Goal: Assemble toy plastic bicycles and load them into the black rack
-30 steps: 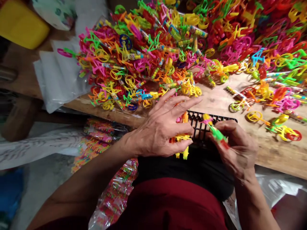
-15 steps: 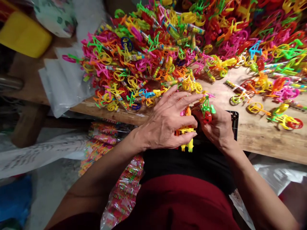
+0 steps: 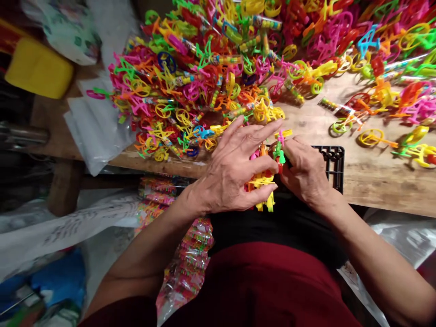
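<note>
The right hand (image 3: 303, 170), fingertips pinched on a green toy (image 3: 279, 156), has just drawn it in beside the left hand's (image 3: 235, 168) loosely spread fingers, so it now adjoins the yellow toys (image 3: 270, 202) under them, near the black rack (image 3: 342, 169).

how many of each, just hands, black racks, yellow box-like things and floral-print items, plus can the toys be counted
Hands: 2 (left hand, right hand)
Black rack: 1
Yellow box-like thing: 1
Floral-print item: 1
Total: 5
Toy pile: too tangled to count
</note>
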A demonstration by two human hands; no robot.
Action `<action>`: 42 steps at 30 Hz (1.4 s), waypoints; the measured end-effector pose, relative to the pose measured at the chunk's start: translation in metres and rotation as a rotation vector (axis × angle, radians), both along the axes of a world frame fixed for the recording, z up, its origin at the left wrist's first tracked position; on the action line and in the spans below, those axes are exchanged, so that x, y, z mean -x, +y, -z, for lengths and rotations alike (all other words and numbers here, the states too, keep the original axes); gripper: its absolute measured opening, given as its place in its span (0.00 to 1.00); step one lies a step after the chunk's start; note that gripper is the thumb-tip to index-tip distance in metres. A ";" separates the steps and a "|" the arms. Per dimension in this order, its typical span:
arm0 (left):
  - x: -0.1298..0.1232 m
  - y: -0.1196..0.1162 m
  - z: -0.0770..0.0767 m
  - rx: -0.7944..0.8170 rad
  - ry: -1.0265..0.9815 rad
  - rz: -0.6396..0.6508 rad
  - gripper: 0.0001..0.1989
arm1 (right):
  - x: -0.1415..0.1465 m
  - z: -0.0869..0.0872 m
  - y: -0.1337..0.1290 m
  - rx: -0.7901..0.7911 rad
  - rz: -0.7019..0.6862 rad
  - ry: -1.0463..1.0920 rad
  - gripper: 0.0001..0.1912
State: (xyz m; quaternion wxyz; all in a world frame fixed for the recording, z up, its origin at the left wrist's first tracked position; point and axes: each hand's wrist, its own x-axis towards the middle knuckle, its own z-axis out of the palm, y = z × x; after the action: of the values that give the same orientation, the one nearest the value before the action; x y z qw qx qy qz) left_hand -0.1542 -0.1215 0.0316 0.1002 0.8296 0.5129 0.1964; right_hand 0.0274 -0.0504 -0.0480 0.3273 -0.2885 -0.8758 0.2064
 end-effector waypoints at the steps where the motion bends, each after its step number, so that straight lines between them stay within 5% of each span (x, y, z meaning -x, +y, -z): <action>1: 0.000 0.000 0.000 -0.003 0.003 -0.002 0.10 | 0.001 0.000 0.000 -0.016 0.019 -0.014 0.08; 13: 0.000 0.000 -0.005 0.077 0.022 -0.030 0.14 | 0.004 0.004 -0.007 -0.100 0.047 -0.051 0.10; 19: 0.000 -0.001 -0.003 -0.013 0.084 0.058 0.19 | 0.006 0.005 -0.010 0.033 0.067 -0.029 0.09; 35: -0.003 -0.003 -0.005 -0.020 0.042 -0.018 0.16 | 0.003 0.005 -0.010 0.100 0.025 0.053 0.12; 42: -0.004 -0.003 -0.008 0.014 0.023 -0.035 0.15 | 0.001 -0.002 -0.012 0.136 0.108 0.151 0.23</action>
State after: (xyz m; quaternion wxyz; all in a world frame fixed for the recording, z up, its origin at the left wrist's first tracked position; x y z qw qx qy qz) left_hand -0.1505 -0.1240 0.0397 0.0965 0.8222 0.5297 0.1849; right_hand 0.0265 -0.0619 -0.0462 0.3828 -0.3405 -0.8157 0.2686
